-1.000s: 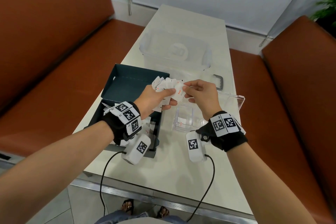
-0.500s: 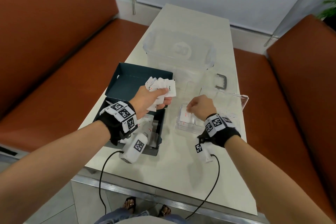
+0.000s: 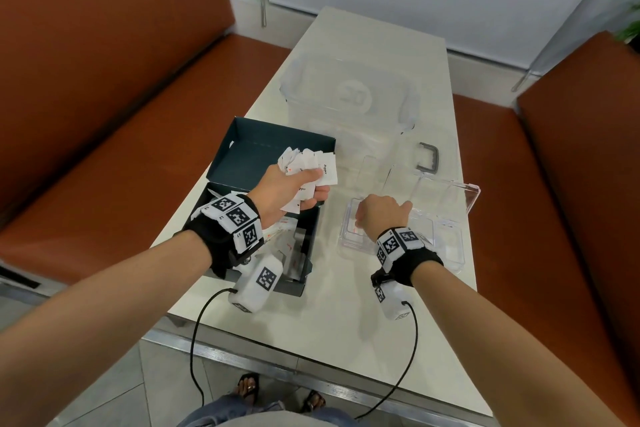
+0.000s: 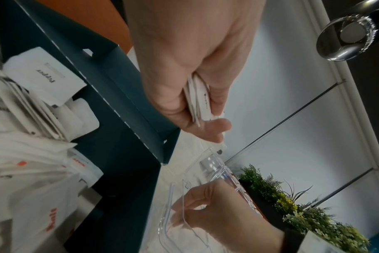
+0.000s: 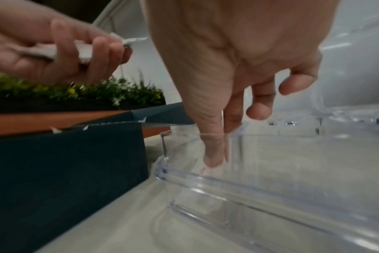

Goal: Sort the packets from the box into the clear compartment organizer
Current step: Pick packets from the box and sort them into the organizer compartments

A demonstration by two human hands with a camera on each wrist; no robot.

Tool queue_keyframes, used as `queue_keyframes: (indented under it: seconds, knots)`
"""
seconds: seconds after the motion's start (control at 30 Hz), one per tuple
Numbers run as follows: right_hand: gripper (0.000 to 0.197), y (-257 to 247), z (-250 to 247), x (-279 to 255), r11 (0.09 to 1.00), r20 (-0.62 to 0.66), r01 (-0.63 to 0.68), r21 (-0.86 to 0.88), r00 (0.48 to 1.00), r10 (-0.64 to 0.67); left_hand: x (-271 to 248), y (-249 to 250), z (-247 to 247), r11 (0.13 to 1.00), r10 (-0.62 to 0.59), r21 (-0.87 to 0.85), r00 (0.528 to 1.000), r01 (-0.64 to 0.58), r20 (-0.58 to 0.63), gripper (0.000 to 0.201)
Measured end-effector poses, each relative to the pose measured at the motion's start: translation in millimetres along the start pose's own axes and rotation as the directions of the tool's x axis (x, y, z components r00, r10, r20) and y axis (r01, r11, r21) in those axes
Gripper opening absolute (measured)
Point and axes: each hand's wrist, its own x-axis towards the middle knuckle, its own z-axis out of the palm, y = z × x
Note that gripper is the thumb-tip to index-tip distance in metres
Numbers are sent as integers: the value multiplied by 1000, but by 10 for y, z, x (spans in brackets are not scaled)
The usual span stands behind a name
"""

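Note:
My left hand grips a fanned bunch of white packets above the dark teal box; the left wrist view shows the bunch squeezed between thumb and fingers. More salt and pepper packets lie loose in the box. The clear compartment organizer stands to the right of the box with its lid tipped open. My right hand reaches down into the organizer's near-left compartment, thumb and forefinger pinched on a white packet with red print at the bottom.
A large clear tub stands upside down at the far end of the white table. A grey handle piece lies behind the organizer. Orange benches flank the table on both sides. A planter sits beyond.
My right hand drew one packet from the bunch in my left hand and dropped down into the organizer's near-left compartment. My left hand kept its hold and barely moved.

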Motion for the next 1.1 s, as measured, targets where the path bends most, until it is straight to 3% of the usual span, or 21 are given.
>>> queue_keyframes:
  seconds: [0.07,0.23,0.5,0.57,0.63,0.73,0.8,0.9,1.0,1.1]
  knots:
    - [21,7,21,9,991,20,56,-119,998,-54,6,-1,-1,1000,2,-4,1000,-2,8,25]
    - [29,37,55,26,975,79,103,-198,993,-89,20,-2,-15,1000,7,-3,1000,-7,25,20]
    - [27,28,58,14,982,91,105,-158,992,-91,58,2,16,1000,-11,-4,999,11,30,25]
    - [26,35,18,-45,983,54,116,-145,993,-109,59,4,21,1000,-9,-3,999,9,42,24]
    - [27,31,-90,-128,987,-74,110,-120,990,-119,59,6,19,1000,-7,-9,999,8,53,24]
    - [26,20,-414,-225,981,-352,147,126,931,-94,60,11,12,1000,-14,12,998,13,56,25]
    - [21,3,-687,-267,857,-404,229,462,915,-27,52,5,30,999,-17,28,997,15,72,27]
    - [18,-47,-924,-289,616,-357,286,734,934,-9,33,1,91,998,-19,66,995,13,101,26]
    - [18,-83,-915,-308,546,-224,238,803,970,-93,14,12,146,996,-26,84,987,13,156,30]
    - [9,-33,-876,-300,525,-229,222,822,972,-52,9,39,162,997,-52,72,988,42,144,27]
